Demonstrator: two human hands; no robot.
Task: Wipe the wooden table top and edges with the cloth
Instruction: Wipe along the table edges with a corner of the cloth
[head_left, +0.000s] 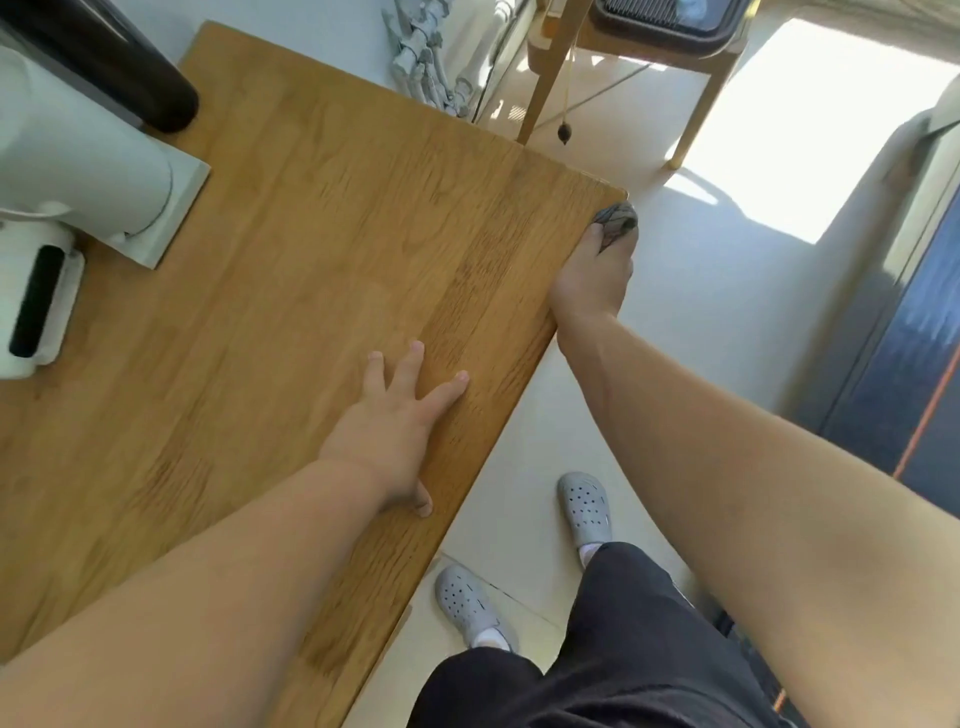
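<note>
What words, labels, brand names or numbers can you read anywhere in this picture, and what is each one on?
None: no readable text shows anywhere in this view.
White machine on the wooden table: no lettering visible.
Grey cloth in the right hand: only a woven pattern.
Grey clogs: holes, no visible logo.
Left hand rests flat on bare wood.

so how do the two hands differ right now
The left hand lies flat on the table top with fingers spread and holds nothing; the right hand is closed on the grey cloth. The left rests inside the top, the right runs along the side edge near the far corner. Both arms are bare.
</note>
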